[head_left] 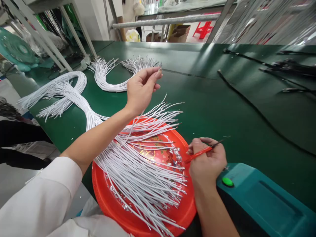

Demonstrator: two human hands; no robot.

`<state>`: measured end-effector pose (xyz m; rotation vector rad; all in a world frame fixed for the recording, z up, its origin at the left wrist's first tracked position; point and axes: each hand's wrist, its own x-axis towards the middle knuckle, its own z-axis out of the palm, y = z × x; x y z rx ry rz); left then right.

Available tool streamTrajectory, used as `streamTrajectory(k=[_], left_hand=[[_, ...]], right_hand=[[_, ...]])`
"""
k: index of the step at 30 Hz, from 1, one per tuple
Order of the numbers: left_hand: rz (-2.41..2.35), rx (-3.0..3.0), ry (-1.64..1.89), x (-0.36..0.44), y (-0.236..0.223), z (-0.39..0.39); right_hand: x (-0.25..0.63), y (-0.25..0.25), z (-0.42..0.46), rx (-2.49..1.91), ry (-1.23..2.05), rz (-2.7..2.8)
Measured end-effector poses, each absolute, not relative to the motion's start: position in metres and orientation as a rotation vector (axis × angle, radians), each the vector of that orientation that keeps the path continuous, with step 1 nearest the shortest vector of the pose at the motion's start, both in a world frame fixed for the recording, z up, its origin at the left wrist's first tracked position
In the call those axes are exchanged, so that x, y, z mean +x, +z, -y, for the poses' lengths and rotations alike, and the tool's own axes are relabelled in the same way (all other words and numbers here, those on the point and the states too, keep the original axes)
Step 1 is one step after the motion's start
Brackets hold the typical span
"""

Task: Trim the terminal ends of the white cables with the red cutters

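Observation:
My left hand (142, 89) is raised above the red tray, thumb and fingertips pinched together on what looks like the end of a white wire; the fingers hide most of it. My right hand (208, 161) is closed around a slim red-handled tool (201, 153) with a thin dark pointed tip, by the tray's right rim. A large bundle of white wires (145, 168) fans out across the round red tray (100, 187), their bare or dark ends pointing right. Small shiny scraps (177, 158) lie in the tray beside the wire ends.
More white wire bundles (111, 86) lie curved on the green table (197, 95). A teal machine with a green button (227, 182) stands at the lower right. Black cables (259, 115) stretch along the right side. A metal frame (168, 21) and a teal fan (18, 49) are behind.

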<state>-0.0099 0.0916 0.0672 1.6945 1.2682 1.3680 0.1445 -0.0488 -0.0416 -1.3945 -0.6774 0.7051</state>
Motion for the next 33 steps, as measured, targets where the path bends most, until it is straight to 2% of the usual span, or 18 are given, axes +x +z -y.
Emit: streamTrajectory(k=[4,8,13,19,23,27,33], left_hand=[[-1.431,2.111,0.766,-0.012,0.035,-0.097],[-1.207,2.532,0.187,-0.022,0.011,-0.048],[-1.039,2.764,-0.266,-0.041,0.003,-0.008],[-1.321,2.846,-0.387,-0.063,0.0,-0.014],[-1.31,2.816,-0.387,-0.077,0.0,-0.014],[-1.366,2.748,-0.274,-0.084,0.012,-0.014],[-1.74,2.698,0.014,-0.081,0.028,-0.031]], right_hand=[[0.144,-0.04,0.046,-1.323,0.738,0.597],[0.144,-0.037,0.045,-1.292,0.752,0.577],[0.143,-0.034,0.044,-1.281,0.768,0.562],[0.144,-0.035,0.044,-1.288,0.763,0.569],[0.144,-0.035,0.045,-1.287,0.764,0.569],[0.144,-0.036,0.045,-1.287,0.768,0.579],[0.145,-0.038,0.044,-1.273,0.77,0.585]])
